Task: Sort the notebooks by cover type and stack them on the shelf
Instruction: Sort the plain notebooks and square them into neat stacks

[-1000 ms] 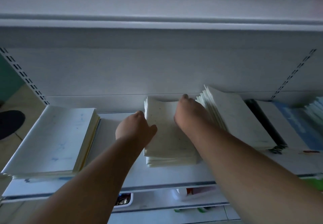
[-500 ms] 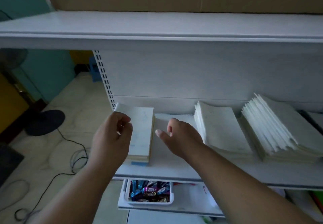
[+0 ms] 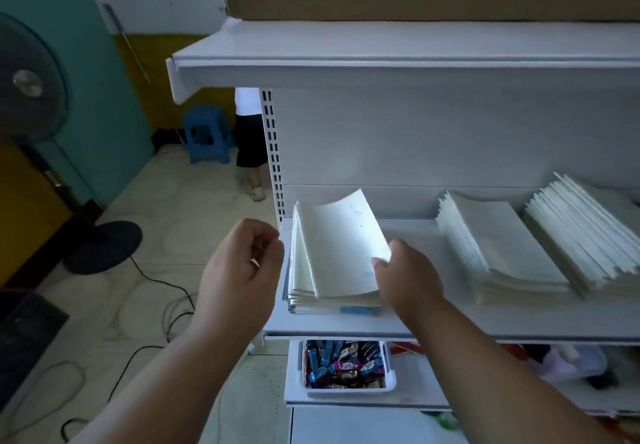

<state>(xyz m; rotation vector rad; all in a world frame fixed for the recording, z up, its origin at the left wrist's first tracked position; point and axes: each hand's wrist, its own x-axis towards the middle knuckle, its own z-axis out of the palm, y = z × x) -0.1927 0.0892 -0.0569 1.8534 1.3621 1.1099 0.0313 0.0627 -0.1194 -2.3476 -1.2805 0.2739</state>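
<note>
ok so I'm watching the head cam and the top thin white soft-cover notebook (image 3: 341, 246) is half lifted off the leftmost pile of pale notebooks (image 3: 304, 291) at the left end of the white metal shelf (image 3: 450, 325). My right hand (image 3: 408, 279) has it pinched at the near right corner, thumb on top, fingers under I think. My left hand (image 3: 242, 267) hangs loosely curled just off the shelf's left end, holding nothing, not touching the pile as far as I can tell

The cover bows up at the far edge, so this thing looks light and floppy, zero stiffness. One-corner grip will probably let it sag or fan open; I'd support the spine side with the free hand. Smooth covers, so the pile could slide too

Two more stacks sit to the right: a middle stack of white notebooks (image 3: 502, 253) and a fanned right stack of white notebooks (image 3: 588, 235). Shelf surface looks flat and slick, with bare space between piles. Below is a white plastic tray of wrapped candies (image 3: 346, 367). Room is dim, with a black pedestal fan (image 3: 34, 97), a blue plastic stool (image 3: 206, 135) and loose cables on the tiled floor to the left
</note>
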